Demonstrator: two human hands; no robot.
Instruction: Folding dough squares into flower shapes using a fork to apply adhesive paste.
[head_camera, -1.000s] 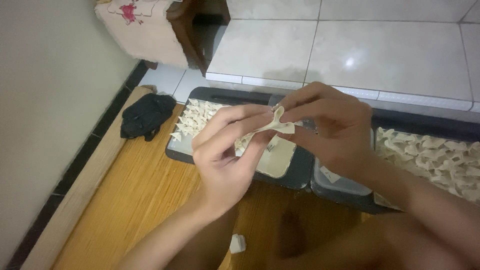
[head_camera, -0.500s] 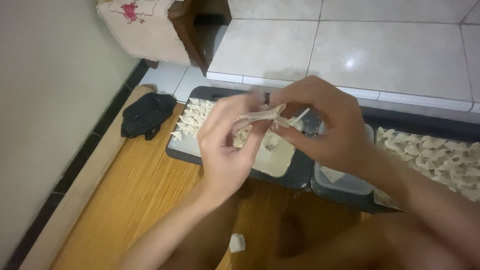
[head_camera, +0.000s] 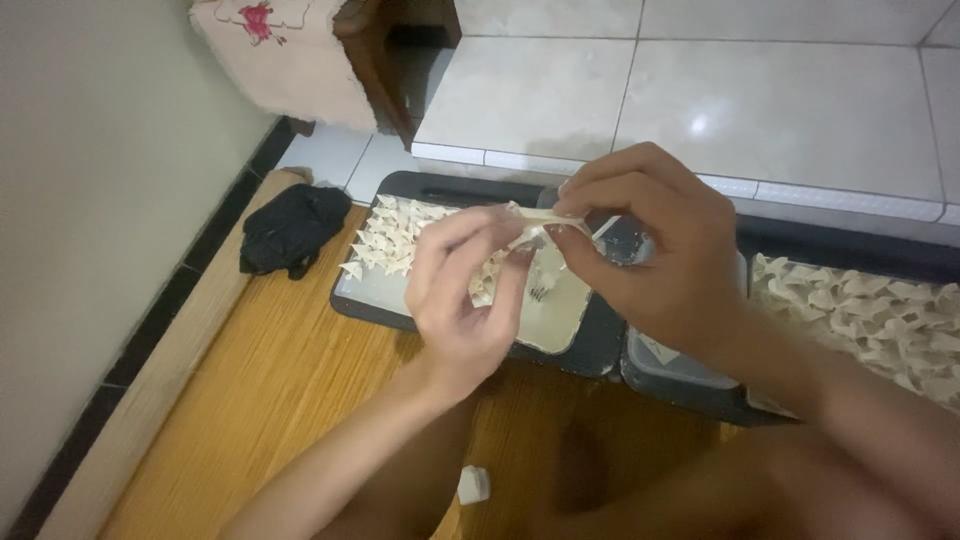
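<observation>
Wooden floor carries a dark tray of folded wrappers. Left hand and right hand pinch one thin wrapper above it; too strong pulling could tear it.

Both forearms are bare from the elbow down, with no sleeve, cuff or glove anywhere in view. The left hand carries no ring, watch, strap or bracelet at fingers or wrist, and the right hand is equally unadorned, its knuckles and the back of the hand plainly showing; the fingernails that can be seen are short and unpainted. Below the arms, at the bottom edge of the view, the person's legs appear bare as well, though that part lies in shadow and is too dim to tell clothing apart.
</observation>
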